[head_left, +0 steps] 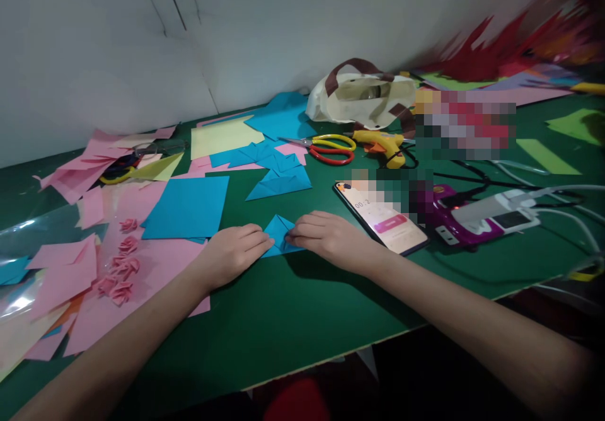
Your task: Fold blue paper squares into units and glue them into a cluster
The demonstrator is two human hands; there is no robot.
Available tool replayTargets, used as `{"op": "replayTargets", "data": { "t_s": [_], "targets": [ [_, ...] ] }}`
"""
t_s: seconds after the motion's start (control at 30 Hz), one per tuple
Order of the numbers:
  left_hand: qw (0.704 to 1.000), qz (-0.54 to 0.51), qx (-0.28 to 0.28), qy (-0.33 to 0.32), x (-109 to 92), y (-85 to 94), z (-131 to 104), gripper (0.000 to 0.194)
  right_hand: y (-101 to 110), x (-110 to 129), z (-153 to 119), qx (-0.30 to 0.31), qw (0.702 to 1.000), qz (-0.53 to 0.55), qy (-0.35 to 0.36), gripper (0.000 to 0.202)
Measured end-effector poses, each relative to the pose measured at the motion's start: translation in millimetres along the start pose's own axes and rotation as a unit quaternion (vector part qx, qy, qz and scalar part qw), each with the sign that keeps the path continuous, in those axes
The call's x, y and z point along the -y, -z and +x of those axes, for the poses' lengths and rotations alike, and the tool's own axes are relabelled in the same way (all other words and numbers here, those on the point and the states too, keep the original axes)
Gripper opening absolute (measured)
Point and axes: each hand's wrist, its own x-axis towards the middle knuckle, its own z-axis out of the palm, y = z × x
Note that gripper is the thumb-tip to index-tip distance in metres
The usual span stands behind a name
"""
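A small folded blue paper point(278, 229) lies on the green table between my hands, its peak pointing away from me. My left hand point(239, 249) pinches its left corner. My right hand point(317, 237) has its fingers pressed together on the right side, hiding that part of the paper. Just beyond are several folded blue paper pieces point(280, 183), overlapping one another. A stack of flat blue square sheets point(186, 208) lies beyond my left hand.
Pink paper roses point(125, 266) and pink sheets cover the left. Scissors point(331, 147), a yellow glue gun point(385, 144) and a cream bag point(363, 103) lie behind. A phone point(387, 219) and purple power strip point(466, 222) are right. The table's edge point(340, 357) is near me.
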Motion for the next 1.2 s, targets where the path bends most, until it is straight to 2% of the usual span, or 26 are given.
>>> {"op": "replayTargets", "data": {
  "t_s": [0.2,0.43,0.7,0.97,1.2],
  "targets": [
    [0.999,0.036,-0.004,0.004,0,0.8,3,0.027,0,-2,0,-0.020,1.000,0.001,0.014,0.025],
    [0.997,0.076,0.023,0.014,-13,5.4,9,0.023,0,-1,1,-0.031,0.999,-0.013,0.014,0.024],
    [0.994,0.098,0.038,0.008,-15,7.4,9,0.021,-1,-3,-1,0.002,0.998,0.054,-0.024,0.020],
    [0.995,0.092,0.044,-0.014,-11,6.7,7,0.018,3,-2,1,0.018,0.997,0.067,-0.036,0.018],
    [0.991,0.109,0.070,-0.021,-13,9.8,10,0.019,3,-3,1,0.005,0.999,0.050,-0.022,0.016]
  ]
}}
